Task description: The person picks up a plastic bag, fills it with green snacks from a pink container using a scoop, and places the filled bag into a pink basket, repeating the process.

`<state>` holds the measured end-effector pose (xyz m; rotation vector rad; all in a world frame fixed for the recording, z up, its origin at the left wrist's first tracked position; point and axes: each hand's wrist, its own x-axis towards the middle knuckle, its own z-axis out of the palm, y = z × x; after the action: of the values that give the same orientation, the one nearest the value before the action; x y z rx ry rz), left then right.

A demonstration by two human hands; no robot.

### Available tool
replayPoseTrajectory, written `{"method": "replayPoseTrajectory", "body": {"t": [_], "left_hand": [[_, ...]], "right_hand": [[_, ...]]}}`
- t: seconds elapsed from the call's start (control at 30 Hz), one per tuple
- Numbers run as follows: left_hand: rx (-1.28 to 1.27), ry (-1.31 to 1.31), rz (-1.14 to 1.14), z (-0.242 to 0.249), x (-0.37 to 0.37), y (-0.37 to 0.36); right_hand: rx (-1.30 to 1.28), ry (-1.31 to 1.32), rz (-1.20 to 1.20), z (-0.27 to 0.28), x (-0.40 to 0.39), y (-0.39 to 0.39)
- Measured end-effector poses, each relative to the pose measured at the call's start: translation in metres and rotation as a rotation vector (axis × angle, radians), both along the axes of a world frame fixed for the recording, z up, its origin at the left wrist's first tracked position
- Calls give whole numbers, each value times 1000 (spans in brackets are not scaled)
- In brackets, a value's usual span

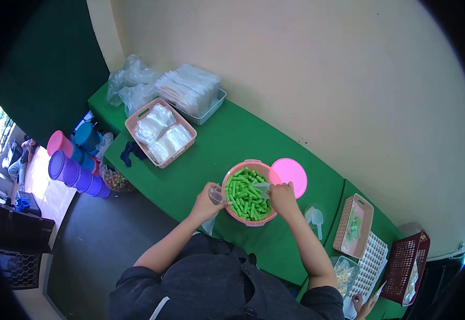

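A round pink tub (251, 222) stands on the table, filled with short bright-green stick snacks (249, 198). At the tub's left side, my left hand (205, 204) is closed around a clear plastic bag (209, 225); its mouth faces the tub and its lower part hangs below my fingers. My right hand (283, 198), at the tub's right rim, grips a translucent scoop (263, 188) whose head lies among the green sticks. Behind that hand, a bright pink round lid (292, 176) lies against the tub. Another clear scoop (316, 218) rests further right.
At the back left are a basket of folded clear bags (160, 132), a tray stacked with white packets (189, 88) and loose plastic (136, 80). On the right stand a beige basket (368, 210), a white perforated tray (372, 258), a maroon crate (398, 261) and another person's hands (366, 306).
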<state>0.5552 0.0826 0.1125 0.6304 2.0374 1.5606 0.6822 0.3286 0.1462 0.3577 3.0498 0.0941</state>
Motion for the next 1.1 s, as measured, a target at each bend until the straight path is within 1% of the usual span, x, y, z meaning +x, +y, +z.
{"method": "replayPoseTrajectory", "body": {"t": [0.1,0.17,0.27,0.33,0.4,0.47,0.53,0.6,0.73,0.83,0.9,0.93,1.0,1.1], "left_hand": [[-15,-34,-42,-3,-6,0],[-13,-37,-54,-2,-7,1],[-73,-74,-81,5,-10,-1],[-77,-29,-169,-2,-15,-3],[-96,-22,-207,0,-18,-4],[-118,-17,-244,2,-17,-5],[-112,7,-210,4,-17,-5],[-120,0,-232,6,-19,-6],[-139,-58,-269,9,-22,-5],[-131,-43,-261,6,-22,-5],[-142,-29,-257,15,-20,-6],[-150,-14,-255,19,-20,-5],[-152,-14,-250,20,-20,-4],[-157,-24,-251,14,-20,-5]], "right_hand": [[47,118,-32,-21,-8,-7],[8,83,-34,-18,-5,-6],[-76,43,-38,-11,-2,-8],[-115,35,-48,-10,-2,-10],[-75,145,-91,-17,-6,-22],[-95,139,-99,-24,-9,-31],[-116,136,-101,-25,-10,-30],[-482,4,-206,-18,-10,-25],[-482,55,-213,-28,-14,-34],[-542,69,-263,-26,-16,-33],[-643,-40,-209,-20,-15,-27],[-643,-38,-209,-18,-15,-27],[-389,22,-96,-12,-17,-30],[-455,40,-94,-17,-19,-30]]}}
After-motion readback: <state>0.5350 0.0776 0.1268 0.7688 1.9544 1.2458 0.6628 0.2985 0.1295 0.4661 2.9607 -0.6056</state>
